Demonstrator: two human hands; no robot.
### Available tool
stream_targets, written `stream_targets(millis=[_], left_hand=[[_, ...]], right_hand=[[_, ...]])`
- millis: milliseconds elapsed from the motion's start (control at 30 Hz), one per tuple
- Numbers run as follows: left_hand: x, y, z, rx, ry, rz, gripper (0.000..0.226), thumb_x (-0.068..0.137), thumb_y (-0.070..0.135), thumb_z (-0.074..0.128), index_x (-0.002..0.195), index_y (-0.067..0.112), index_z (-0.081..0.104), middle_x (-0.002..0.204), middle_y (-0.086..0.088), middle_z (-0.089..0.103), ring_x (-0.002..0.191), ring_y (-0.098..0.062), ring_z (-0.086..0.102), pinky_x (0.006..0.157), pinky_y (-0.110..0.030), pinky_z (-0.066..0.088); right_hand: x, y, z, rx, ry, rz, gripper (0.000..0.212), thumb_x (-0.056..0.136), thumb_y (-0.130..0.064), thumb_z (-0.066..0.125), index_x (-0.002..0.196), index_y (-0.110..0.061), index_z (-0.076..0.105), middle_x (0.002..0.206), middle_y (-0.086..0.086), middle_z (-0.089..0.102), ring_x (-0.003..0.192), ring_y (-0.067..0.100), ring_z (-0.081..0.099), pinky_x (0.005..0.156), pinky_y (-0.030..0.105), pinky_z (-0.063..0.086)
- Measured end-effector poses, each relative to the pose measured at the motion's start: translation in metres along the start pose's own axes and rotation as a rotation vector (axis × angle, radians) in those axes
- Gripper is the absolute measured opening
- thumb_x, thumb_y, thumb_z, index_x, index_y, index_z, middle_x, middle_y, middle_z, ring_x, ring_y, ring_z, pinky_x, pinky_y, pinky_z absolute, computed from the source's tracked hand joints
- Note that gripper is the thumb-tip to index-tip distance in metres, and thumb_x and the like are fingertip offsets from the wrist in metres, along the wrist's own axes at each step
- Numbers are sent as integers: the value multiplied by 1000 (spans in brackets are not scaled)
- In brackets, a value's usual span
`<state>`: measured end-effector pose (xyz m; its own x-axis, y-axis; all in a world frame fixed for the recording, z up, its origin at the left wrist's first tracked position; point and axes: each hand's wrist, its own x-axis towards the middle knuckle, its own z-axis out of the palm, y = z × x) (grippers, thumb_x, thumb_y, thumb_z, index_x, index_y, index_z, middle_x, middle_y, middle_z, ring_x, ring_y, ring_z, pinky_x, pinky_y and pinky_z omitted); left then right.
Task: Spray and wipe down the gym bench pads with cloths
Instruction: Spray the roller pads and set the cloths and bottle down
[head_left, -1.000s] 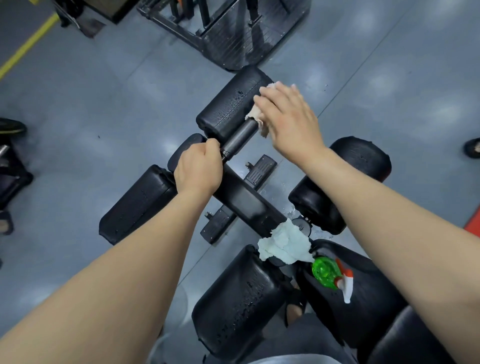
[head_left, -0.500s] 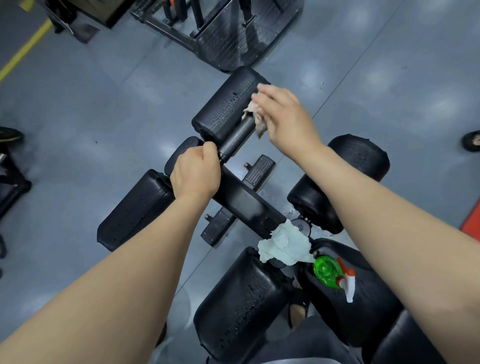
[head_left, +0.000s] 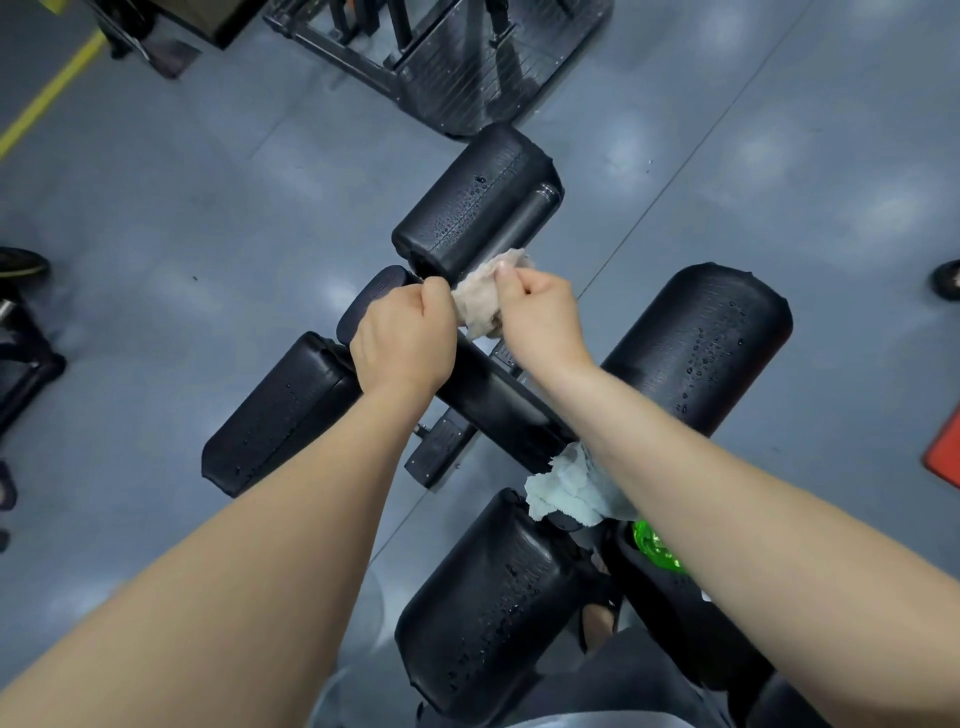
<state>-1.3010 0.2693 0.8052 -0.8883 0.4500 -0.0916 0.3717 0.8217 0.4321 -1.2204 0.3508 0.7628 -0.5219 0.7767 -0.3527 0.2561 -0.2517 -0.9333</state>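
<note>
My right hand grips a crumpled whitish cloth wrapped around the near end of the metal bar beside the far roller pad, which carries water droplets. My left hand is clenched around the black frame beam, its thumb side touching the cloth. A second, pale cloth lies on the frame under my right forearm. The green spray bottle is mostly hidden by that arm. Black wet pads sit at left, right and near centre.
Grey gym floor surrounds the bench. A black machine base stands just beyond the far pad. A yellow floor line runs at the top left, dark equipment at the left edge, a red mat corner and a shoe at right.
My right hand slid the cloth back along the bar from its far end toward me, ending against my left hand, and its fingers curled around the cloth. The left hand kept its grip.
</note>
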Motion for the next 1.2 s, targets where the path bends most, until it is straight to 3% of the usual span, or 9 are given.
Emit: stream_targets(millis=[233, 367, 500, 667, 800, 900, 967, 1067, 1200], left_hand=[[2, -3, 3, -20, 25, 13, 40, 96, 34, 34, 60, 15, 35, 63, -5, 47, 60, -23, 39, 60, -37, 33], [0, -4, 2, -50, 47, 4, 33, 98, 34, 33, 79, 12, 49, 72, -2, 54, 63, -15, 43, 58, -36, 31], [0, -4, -1, -108, 41, 12, 24, 98, 33, 32, 85, 18, 45, 79, 3, 58, 76, -25, 50, 70, -39, 35], [-12, -7, -9, -216, -51, 26, 25, 97, 34, 34, 104, 22, 55, 102, 4, 63, 97, -24, 53, 82, -40, 39], [-32, -24, -8, -182, -16, 252, 19, 87, 19, 44, 104, 18, 53, 107, 6, 53, 107, -18, 44, 93, -40, 42], [-72, -27, -4, -193, 79, 449, 32, 79, 8, 44, 107, 12, 58, 114, 0, 51, 110, -20, 38, 99, -33, 37], [-99, -20, -2, -251, 2, 448, 33, 85, 11, 48, 116, 13, 61, 123, 1, 51, 119, -19, 37, 103, -26, 32], [-118, -7, 3, -311, -275, 216, 32, 95, 30, 53, 124, 22, 64, 127, 10, 48, 129, -11, 33, 106, -26, 30], [-140, 10, 10, -367, -426, 172, 21, 90, 36, 55, 84, 26, 72, 107, 5, 61, 110, -14, 56, 93, -29, 47]], right_hand=[[52, -17, -13, 257, 198, 98, 46, 94, -44, 52, 57, -16, 54, 62, 11, 54, 61, 22, 50, 66, 40, 49], [18, -2, 3, 197, 69, 63, 47, 103, -31, 53, 59, -17, 62, 62, 4, 66, 62, 17, 60, 69, 38, 56], [-10, 4, 0, 0, -49, 27, 51, 101, -25, 58, 52, -13, 54, 45, -10, 49, 44, 4, 42, 52, 22, 39], [-51, 6, -30, -74, -209, -1, 35, 103, -23, 58, 80, 0, 70, 52, -8, 58, 44, 3, 51, 48, 15, 39], [-70, 15, -61, -294, -270, -59, 39, 106, -27, 50, 68, -22, 56, 49, -17, 47, 46, -2, 42, 56, 20, 37], [-77, 25, -80, -322, -300, -87, 26, 105, -28, 50, 85, -22, 66, 71, -11, 65, 68, 4, 56, 74, 33, 46], [-86, 31, -91, -197, -322, -84, 16, 103, -25, 54, 105, -27, 69, 93, 2, 73, 86, 14, 66, 88, 37, 51], [-98, 38, -109, 40, -360, -63, 12, 102, -20, 57, 110, -29, 58, 84, 3, 70, 78, 25, 65, 78, 39, 51], [-117, 47, -130, 139, -291, -72, 17, 95, -27, 67, 98, -25, 50, 77, 2, 68, 73, 23, 61, 71, 37, 48]])
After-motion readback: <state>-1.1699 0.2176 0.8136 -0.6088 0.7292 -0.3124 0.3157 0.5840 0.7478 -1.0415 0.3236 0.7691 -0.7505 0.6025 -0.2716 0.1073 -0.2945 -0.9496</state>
